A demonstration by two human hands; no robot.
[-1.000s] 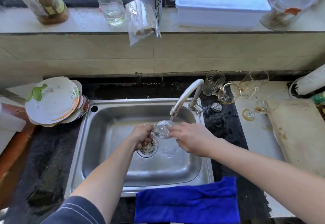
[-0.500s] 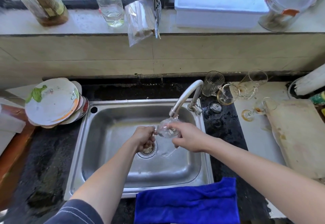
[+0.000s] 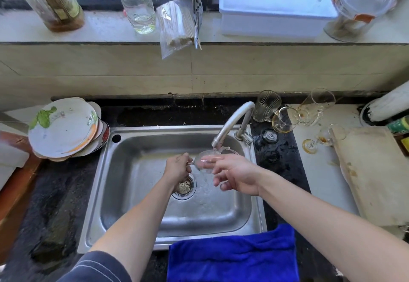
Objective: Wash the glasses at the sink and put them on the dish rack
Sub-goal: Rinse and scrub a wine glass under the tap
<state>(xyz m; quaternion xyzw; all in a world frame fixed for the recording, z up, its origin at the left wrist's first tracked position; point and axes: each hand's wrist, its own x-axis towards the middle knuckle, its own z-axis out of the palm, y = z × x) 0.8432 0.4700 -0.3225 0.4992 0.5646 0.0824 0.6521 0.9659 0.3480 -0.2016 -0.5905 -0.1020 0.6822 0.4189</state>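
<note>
A clear stemmed glass (image 3: pixel 204 160) lies on its side under the running tap (image 3: pixel 233 122), over the steel sink (image 3: pixel 141 131). My left hand (image 3: pixel 178 167) grips its stem. My right hand (image 3: pixel 234 174) is at the bowl's mouth, with a straight finger showing pink through the wet glass and the other fingers loose. Water falls past the glass toward the drain (image 3: pixel 184 187). Right of the tap wait dirty glasses: a ribbed tumbler (image 3: pixel 266 104), a tipped wine glass (image 3: pixel 285 120), a handled glass (image 3: pixel 317 107) and a small stemmed glass (image 3: pixel 319 138).
Stacked plates (image 3: pixel 63 128) lean at the sink's left. A blue towel (image 3: pixel 232 256) hangs over the front edge. A worn cutting board (image 3: pixel 374 173) fills the right counter. Bottles, a jar and a white box (image 3: pixel 274 9) line the windowsill.
My right hand has let go of the bowl and its fingers have straightened at the mouth. The glass has risen closer to the spout.
</note>
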